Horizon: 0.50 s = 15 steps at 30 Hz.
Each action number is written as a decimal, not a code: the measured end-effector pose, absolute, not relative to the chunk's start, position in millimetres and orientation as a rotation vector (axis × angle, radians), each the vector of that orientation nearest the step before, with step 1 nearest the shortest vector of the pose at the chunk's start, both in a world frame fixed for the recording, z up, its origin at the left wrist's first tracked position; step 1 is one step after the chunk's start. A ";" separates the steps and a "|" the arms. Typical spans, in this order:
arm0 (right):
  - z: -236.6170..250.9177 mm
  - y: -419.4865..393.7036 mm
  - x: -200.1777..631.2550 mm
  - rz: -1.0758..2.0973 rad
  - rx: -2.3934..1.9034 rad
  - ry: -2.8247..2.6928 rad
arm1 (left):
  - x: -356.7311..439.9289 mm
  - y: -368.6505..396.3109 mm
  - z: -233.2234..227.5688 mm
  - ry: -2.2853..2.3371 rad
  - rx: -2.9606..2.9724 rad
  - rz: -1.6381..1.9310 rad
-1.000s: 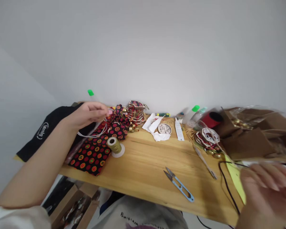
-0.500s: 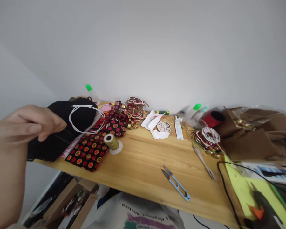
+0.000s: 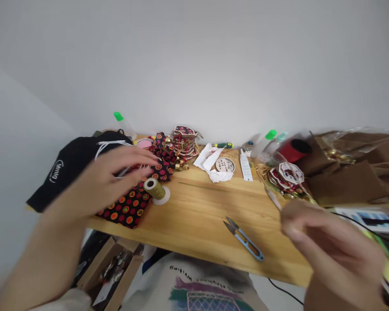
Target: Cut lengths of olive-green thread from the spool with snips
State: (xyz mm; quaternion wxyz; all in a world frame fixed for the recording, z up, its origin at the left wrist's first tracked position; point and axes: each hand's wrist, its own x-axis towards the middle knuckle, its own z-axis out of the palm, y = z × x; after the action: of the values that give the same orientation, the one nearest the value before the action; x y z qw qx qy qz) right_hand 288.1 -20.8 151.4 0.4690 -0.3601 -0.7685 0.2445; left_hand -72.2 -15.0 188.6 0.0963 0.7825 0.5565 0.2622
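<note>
- Nearest to us, our right hand [image 3: 337, 246] is curled, thumb close to the first finger. It is blurry, so we can't tell if it has hold of something.
- Blue thread snips [image 3: 244, 239] lie on the counter [image 3: 194, 224], left of that hand. We aren't touching them.
- Our left hand [image 3: 100, 181] is part spread, its thumb away from its fingers. It is over the flowered cloth [image 3: 126, 211], and we see nothing in it.
- The spool of gold thread [image 3: 157, 190] is on the counter, close to the left thumb.
- This looks like a reaching step to us, with our hands between holds. Taking the spool would call for a wider left hand, then a soft squeeze.
- Farther off are a round tag [image 3: 225, 165] beside white paper [image 3: 210, 160] and, to its left, a pile of bell charms [image 3: 184, 144].
</note>
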 end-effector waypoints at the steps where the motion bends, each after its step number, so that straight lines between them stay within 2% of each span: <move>1: 151.9 -14.8 275.8 0.646 -0.854 -1.936 | -51.3 -16.3 187.4 1.467 2.297 0.753; 3: 150.1 -6.1 253.7 0.663 -0.877 -1.933 | -12.7 -17.8 181.0 1.166 2.201 0.655; 9: 133.2 -0.8 233.3 0.776 -0.956 -1.873 | 55.9 -14.2 151.6 0.995 1.424 0.790; 15: 129.8 -3.1 238.7 0.871 -0.984 -1.889 | 60.9 -13.4 148.5 1.150 1.312 0.746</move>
State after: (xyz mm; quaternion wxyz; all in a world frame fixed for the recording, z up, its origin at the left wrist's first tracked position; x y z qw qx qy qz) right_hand 238.7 -3.1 129.8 0.4080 -0.3903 -0.7495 0.3456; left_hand 60.9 -13.4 148.5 0.5827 0.5619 0.4927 0.3194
